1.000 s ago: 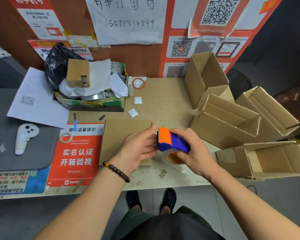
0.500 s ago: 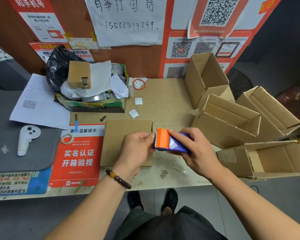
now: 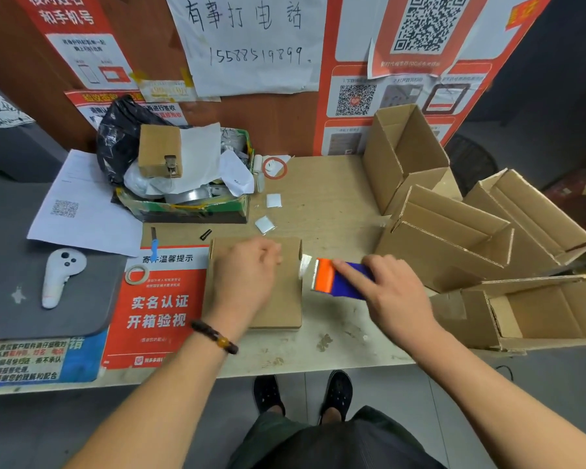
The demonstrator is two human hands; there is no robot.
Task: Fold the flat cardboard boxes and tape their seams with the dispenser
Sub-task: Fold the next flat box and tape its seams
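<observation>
Right now the right hand [image 3: 391, 294] has its fingers curled round the orange and blue tape dispenser [image 3: 339, 280], with the pointer finger lying along the top. A bit of clear tape [image 3: 304, 265] sticks out at the right edge of the folded cardboard box [image 3: 286, 299]. The left hand [image 3: 246, 279] rests on top of that box; it is blurry, with loosely bent fingers that hold nothing. Open boxes [image 3: 454, 238] lie on the right of the table [image 3: 322, 198].
</observation>
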